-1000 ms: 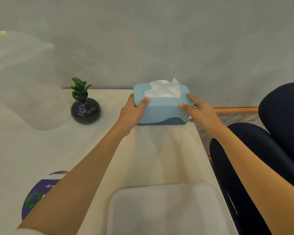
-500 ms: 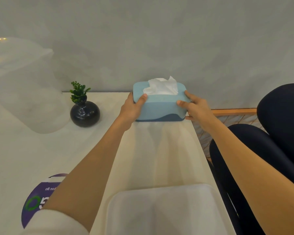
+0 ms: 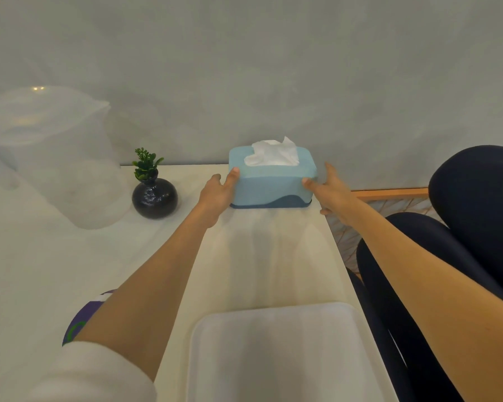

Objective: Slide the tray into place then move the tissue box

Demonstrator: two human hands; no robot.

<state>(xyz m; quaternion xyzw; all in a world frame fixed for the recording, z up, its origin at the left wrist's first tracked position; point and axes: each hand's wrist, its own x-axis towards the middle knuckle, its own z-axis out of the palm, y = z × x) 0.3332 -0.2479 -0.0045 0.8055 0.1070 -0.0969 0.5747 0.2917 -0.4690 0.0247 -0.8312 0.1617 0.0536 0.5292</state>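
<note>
The light blue tissue box, with a darker blue base and a white tissue sticking out of its top, stands on the white table at the far edge, against the grey wall. My left hand is at the box's left end, thumb on the upper corner and fingers spread beside it. My right hand is at the right end, thumb touching the front corner and fingers stretched out alongside. Neither hand wraps over the box. The white tray lies empty on the near part of the table, between my forearms.
A small green plant in a round black vase stands left of the box. A clear plastic container sits at the far left, and a purple round sticker shows by my left forearm. A dark blue chair stands beyond the table's right edge.
The tissue box has moved away from me to the wall and been set down. My fingers, which gripped over its ends, have loosened and spread.
</note>
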